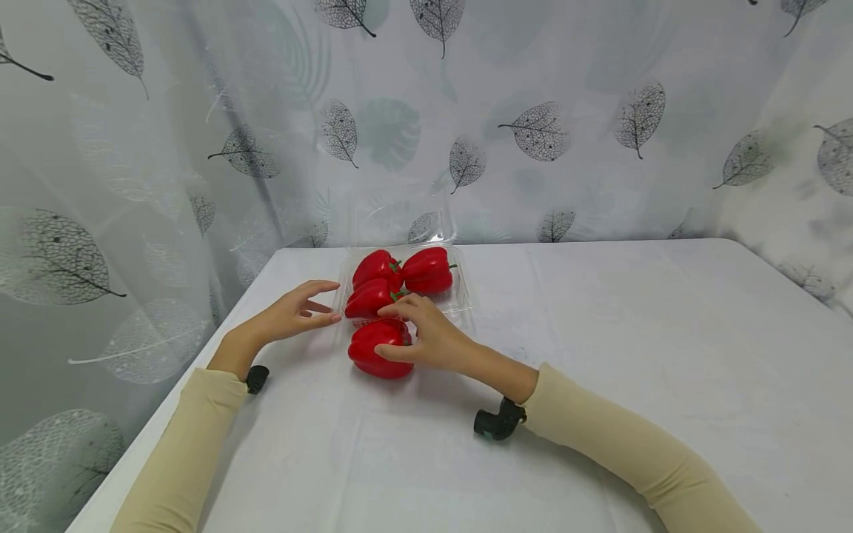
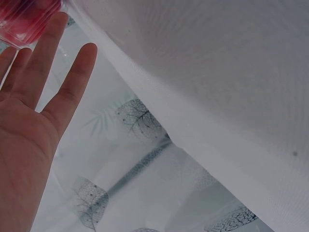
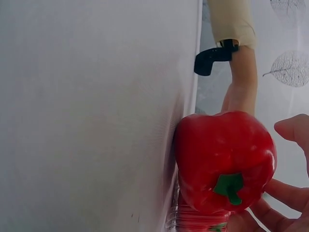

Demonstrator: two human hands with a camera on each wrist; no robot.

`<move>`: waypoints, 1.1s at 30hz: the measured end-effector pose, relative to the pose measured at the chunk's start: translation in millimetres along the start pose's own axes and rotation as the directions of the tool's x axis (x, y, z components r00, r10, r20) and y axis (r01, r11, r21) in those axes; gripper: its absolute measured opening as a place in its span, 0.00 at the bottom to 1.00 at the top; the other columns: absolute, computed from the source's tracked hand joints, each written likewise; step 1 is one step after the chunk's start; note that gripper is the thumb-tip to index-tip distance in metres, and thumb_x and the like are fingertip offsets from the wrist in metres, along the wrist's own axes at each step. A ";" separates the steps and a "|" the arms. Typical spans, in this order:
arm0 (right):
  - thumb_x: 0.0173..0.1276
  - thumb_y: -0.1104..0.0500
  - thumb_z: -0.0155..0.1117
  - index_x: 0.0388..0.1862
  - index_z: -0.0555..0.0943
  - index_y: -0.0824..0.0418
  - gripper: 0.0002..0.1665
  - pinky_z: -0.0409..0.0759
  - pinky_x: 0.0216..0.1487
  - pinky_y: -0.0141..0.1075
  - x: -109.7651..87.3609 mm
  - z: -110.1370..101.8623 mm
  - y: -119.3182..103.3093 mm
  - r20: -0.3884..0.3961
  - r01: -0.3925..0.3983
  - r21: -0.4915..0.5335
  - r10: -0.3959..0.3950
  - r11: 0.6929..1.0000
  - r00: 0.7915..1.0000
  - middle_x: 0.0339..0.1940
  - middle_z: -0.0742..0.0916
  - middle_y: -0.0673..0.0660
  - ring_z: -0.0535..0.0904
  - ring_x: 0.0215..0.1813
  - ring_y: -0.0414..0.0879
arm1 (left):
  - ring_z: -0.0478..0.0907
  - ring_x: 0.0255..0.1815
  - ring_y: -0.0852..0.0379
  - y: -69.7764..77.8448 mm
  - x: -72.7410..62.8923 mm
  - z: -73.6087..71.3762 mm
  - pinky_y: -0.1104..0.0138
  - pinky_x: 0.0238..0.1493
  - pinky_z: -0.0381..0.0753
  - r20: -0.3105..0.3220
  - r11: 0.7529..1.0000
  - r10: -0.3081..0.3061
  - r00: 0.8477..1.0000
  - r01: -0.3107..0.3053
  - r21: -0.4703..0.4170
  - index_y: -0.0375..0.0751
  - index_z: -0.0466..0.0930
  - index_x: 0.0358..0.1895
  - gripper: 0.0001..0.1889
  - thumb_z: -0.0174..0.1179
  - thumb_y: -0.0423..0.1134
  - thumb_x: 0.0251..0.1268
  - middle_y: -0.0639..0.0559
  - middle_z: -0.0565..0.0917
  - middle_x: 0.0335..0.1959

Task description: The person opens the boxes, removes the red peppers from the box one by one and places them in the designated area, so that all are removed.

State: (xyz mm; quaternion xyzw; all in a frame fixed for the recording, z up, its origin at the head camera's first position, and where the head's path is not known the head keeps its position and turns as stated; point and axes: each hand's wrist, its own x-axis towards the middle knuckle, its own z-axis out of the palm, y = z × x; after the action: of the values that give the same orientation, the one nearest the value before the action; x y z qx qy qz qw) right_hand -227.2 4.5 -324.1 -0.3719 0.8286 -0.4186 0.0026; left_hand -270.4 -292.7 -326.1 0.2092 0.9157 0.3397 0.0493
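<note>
A red bell pepper [image 1: 376, 349] with a green stem [image 3: 229, 187] lies on the table in front of a clear plastic clamshell box [image 1: 460, 302]. Three more red bell peppers [image 1: 429, 270] sit inside that box. My right hand [image 1: 426, 333] reaches over the front pepper, fingers along its far side. In the right wrist view the thumb [image 3: 294, 130] stands apart from the pepper. My left hand [image 1: 289, 314] is at the box's left side with fingers extended; whether the fingertips touch the plastic I cannot tell. The left wrist view shows its spread fingers and palm [image 2: 24, 140].
The box's transparent lid [image 1: 400, 215] stands raised at the back, against a leaf-patterned curtain [image 1: 506, 59]. A white cloth covers the table [image 1: 600, 355]. Black camera mounts [image 1: 500, 420] sit at both wrists. The table's left edge runs close beside the left forearm.
</note>
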 end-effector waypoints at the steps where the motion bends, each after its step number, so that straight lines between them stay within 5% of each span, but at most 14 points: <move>1: 0.59 0.54 0.71 0.62 0.77 0.62 0.32 0.84 0.46 0.46 -0.1 -0.3 -0.4 0.002 0.000 0.005 0.000 1.000 1.000 0.57 0.77 0.59 0.71 0.57 0.51 | 0.76 0.61 0.37 0.2 -0.2 -0.1 0.41 0.61 0.71 0.001 1.000 0.000 1.000 0.000 0.000 0.38 0.60 0.73 0.36 0.64 0.44 0.66 0.37 0.60 0.73; 14: 0.57 0.58 0.72 0.59 0.76 0.63 0.31 0.84 0.43 0.49 2.5 -1.2 6.7 -0.053 0.152 0.026 -0.150 0.988 0.987 0.51 0.80 0.60 0.76 0.50 0.50 | 0.76 0.61 0.36 1.4 1.0 -0.7 0.42 0.60 0.73 0.002 1.000 -0.004 1.000 0.004 0.011 0.38 0.59 0.73 0.36 0.64 0.46 0.65 0.36 0.60 0.73; 33: 0.60 0.65 0.67 0.55 0.79 0.65 0.22 0.83 0.49 0.49 5.6 -5.3 14.1 -0.117 0.210 0.007 -0.207 0.978 0.971 0.52 0.81 0.61 0.76 0.53 0.56 | 0.75 0.61 0.36 3.5 0.0 -0.8 0.43 0.60 0.73 0.004 1.000 -0.011 1.000 0.011 0.004 0.38 0.59 0.73 0.36 0.64 0.45 0.65 0.37 0.60 0.73</move>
State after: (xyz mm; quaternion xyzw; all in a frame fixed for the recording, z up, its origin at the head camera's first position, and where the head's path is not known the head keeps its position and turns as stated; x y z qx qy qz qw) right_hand -241.5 9.9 -328.7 -0.4319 0.7797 -0.4452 -0.0858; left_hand -269.4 -290.8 -323.3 0.2050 0.9174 0.3370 0.0525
